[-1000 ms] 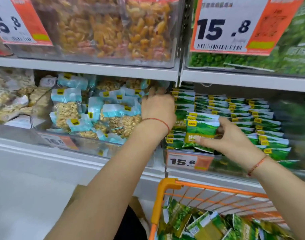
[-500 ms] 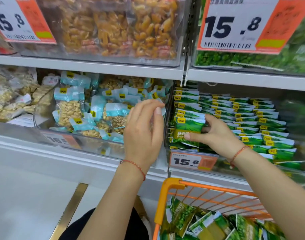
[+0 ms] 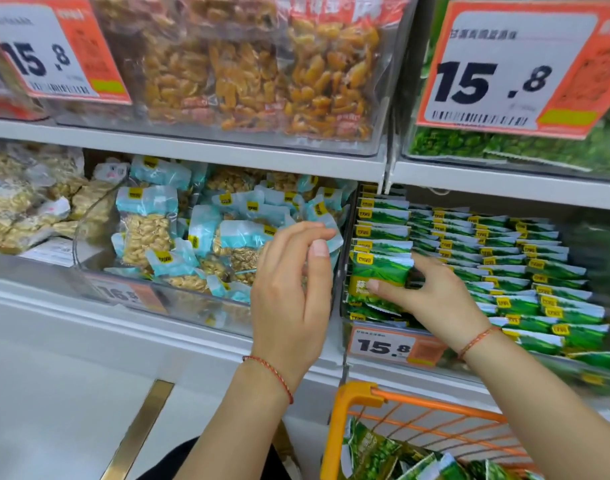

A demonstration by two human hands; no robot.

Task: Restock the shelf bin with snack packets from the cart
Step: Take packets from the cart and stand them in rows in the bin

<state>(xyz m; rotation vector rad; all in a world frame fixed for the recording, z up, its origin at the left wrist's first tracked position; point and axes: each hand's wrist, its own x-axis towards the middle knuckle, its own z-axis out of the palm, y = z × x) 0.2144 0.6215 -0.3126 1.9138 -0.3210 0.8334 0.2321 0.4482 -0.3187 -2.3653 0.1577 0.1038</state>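
Rows of green snack packets (image 3: 504,258) fill the clear shelf bin (image 3: 393,344) at the right of the lower shelf. My right hand (image 3: 431,292) grips a small stack of green packets (image 3: 379,275) at the bin's front left corner, thumb on the front face. My left hand (image 3: 293,296) hovers just left of the bin in front of the divider, fingers loosely curled and holding nothing. More green packets (image 3: 383,455) lie in the orange wire cart (image 3: 359,396) below the bin.
A neighbouring bin (image 3: 179,303) to the left holds blue-topped nut packets (image 3: 147,233). Upper shelf bins carry orange snacks (image 3: 262,71) and green peas (image 3: 504,147), with large price tags (image 3: 497,71). White floor with a brass strip (image 3: 137,431) lies lower left.
My left hand came out of the gap between the bins and pulled back toward me, now held free. My right hand pushed the green stack down into the bin's front left corner.
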